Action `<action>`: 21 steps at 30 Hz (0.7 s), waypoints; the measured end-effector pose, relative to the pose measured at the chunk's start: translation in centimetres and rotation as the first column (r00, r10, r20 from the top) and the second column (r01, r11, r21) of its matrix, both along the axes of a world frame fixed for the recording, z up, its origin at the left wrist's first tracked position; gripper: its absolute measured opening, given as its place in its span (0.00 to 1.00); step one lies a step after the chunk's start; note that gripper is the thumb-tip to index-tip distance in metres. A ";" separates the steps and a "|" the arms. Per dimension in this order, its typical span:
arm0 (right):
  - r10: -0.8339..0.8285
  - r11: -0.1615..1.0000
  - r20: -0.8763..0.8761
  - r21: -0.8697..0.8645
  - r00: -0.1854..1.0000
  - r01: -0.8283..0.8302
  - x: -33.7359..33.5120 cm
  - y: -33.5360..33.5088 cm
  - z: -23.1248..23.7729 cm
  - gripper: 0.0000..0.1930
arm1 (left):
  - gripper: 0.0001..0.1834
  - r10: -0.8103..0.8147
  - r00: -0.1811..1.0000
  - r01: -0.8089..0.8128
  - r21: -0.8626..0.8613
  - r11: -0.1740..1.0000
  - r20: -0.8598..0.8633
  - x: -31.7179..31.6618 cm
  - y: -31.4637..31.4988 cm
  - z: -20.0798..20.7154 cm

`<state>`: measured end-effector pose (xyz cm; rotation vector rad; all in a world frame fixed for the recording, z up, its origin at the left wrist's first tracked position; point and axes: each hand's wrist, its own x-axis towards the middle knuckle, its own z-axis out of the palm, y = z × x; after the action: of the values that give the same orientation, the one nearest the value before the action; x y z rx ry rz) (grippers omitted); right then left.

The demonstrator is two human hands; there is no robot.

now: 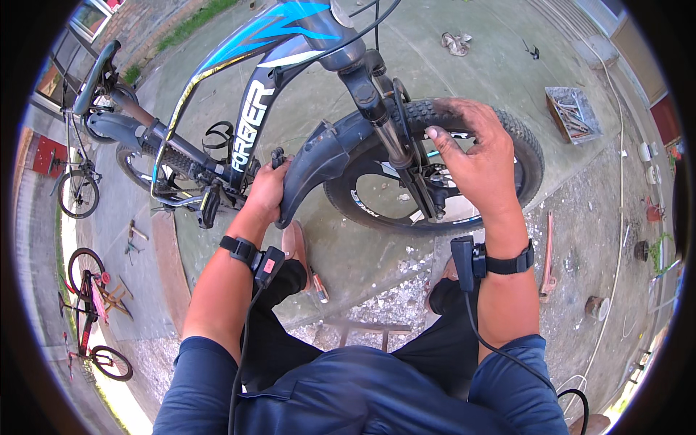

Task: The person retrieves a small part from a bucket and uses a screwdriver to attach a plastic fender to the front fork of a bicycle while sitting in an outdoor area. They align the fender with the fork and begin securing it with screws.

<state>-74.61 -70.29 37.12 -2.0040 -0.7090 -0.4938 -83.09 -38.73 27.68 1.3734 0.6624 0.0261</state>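
Note:
A bicycle with a blue, white and black frame (250, 119) stands before me. My left hand (268, 190) is closed beside the rear end of the black front mudguard (308, 168). A small black knobbed part (278, 156) sticks out above its fingers, and some fingertips are hidden by the mudguard. My right hand (482, 156) is raised over the front wheel's tyre (533, 163), thumb and fingers apart, nothing visible in it. Its fingers are slightly blurred. Between the hands stands the suspension fork (391, 141), running down to the wheel hub.
A screwdriver-like tool (319, 286) lies by my left foot, and a red pipe wrench (547, 261) lies to the right. Farther right sits a box of metal tools (573, 116). A hammer (134, 230) and a red bicycle (87, 319) are at the left. A crumpled rag (456, 44) lies behind.

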 end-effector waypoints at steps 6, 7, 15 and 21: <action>-0.065 0.970 0.110 -0.224 0.992 0.089 0.5 0.4 -1.5 0.30 | 0.13 -0.088 0.995 0.089 0.040 0.995 -0.039 2.9 -0.6 -0.5; -0.069 0.967 0.112 -0.235 0.991 0.094 0.6 0.5 -1.4 0.30 | 0.13 -0.098 0.994 0.100 0.052 0.994 -0.041 3.4 -0.8 -0.3; -0.088 0.934 0.109 -0.336 0.990 0.120 1.2 1.4 -1.2 0.34 | 0.13 -0.251 0.967 0.250 -0.024 0.968 -0.052 6.5 -1.6 0.7; -0.132 0.904 0.172 -0.383 0.976 0.190 2.1 1.7 -0.7 0.29 | 0.12 -0.371 0.928 0.368 -0.057 0.928 -0.036 8.1 -0.8 -0.4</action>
<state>-72.48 -68.60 36.45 -2.4433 -0.7812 -0.6356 -74.96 -39.53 27.24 1.4351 0.4293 -0.3229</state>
